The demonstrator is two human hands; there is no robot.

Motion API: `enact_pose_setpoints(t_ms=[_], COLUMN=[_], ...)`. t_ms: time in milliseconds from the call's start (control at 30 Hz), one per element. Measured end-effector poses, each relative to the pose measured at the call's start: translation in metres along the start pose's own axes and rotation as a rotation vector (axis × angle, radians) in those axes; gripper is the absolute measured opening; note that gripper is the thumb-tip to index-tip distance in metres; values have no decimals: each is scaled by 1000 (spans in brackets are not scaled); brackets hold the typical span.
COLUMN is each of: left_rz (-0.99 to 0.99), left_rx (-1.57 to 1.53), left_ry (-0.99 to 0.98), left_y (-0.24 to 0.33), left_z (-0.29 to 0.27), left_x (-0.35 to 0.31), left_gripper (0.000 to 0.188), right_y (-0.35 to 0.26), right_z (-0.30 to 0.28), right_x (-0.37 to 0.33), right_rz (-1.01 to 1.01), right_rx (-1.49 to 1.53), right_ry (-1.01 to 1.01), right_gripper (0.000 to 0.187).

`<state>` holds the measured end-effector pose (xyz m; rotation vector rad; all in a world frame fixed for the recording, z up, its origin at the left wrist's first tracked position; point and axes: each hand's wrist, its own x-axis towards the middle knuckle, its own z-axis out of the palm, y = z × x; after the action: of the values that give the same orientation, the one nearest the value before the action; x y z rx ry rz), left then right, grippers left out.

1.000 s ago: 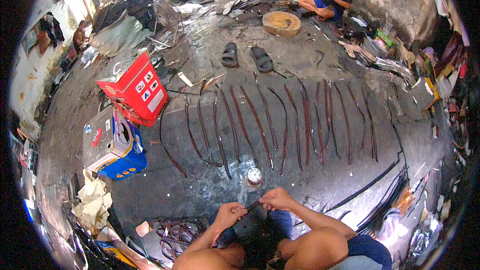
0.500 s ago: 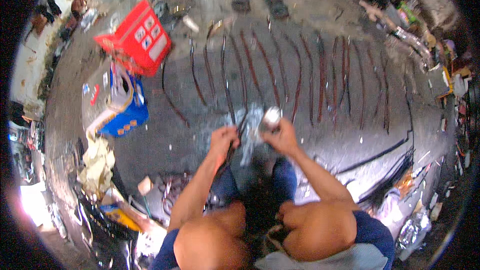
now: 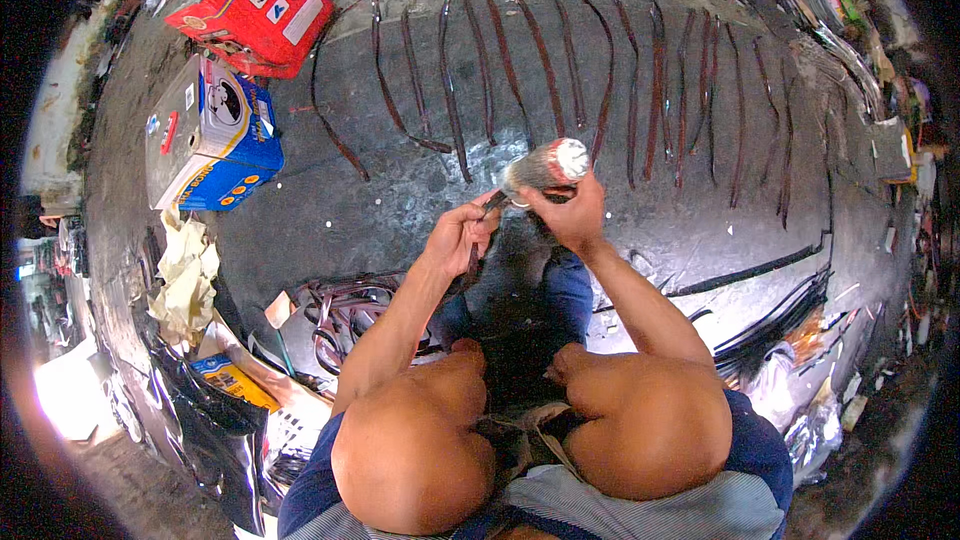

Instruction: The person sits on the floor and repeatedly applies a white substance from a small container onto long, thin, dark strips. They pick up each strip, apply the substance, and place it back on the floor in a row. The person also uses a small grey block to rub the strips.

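My left hand (image 3: 462,235) is closed around a dark, narrow strip (image 3: 494,201), whose upper end reaches toward my right hand. Tilted in my right hand (image 3: 572,215) is a small greyish cylindrical container (image 3: 543,168) with a white and red end. Its lower left end meets the tip of the strip; whether they touch is hard to tell. Beyond my hands, several dark brown strips (image 3: 553,80) lie side by side on the dark floor sheet (image 3: 390,215). The container's contents do not show.
At left stand a red box (image 3: 255,10) and a blue and silver tin (image 3: 225,145). Crumpled cream paper (image 3: 186,275) lies below them. A coiled heap of strips (image 3: 345,315) sits by my left leg. Black strips (image 3: 785,315) and scraps lie at right.
My two hands have come together, bringing the container to the strip's end; they were apart before. The view has shifted, so the floor objects appear higher in the picture.
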<state>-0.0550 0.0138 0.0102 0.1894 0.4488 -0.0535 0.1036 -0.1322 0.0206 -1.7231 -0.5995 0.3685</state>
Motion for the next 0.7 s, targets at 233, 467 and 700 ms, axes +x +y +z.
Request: enact_pose_setpoints(t_ms=[233, 467, 700], left_rz=[41, -6, 278], left_rx=[817, 1031, 1792], left_ry=[410, 500, 552], left_y=[6, 17, 23], left_z=[-6, -12, -43], left_x=[21, 68, 70], left_gripper=[21, 20, 21], right_y=[35, 33, 8], right_z=[-67, -37, 7], right_x=[-2, -1, -5], right_rz=[74, 60, -147], right_rx=[-91, -21, -397], right_ry=[206, 5, -246], right_gripper=[59, 72, 58])
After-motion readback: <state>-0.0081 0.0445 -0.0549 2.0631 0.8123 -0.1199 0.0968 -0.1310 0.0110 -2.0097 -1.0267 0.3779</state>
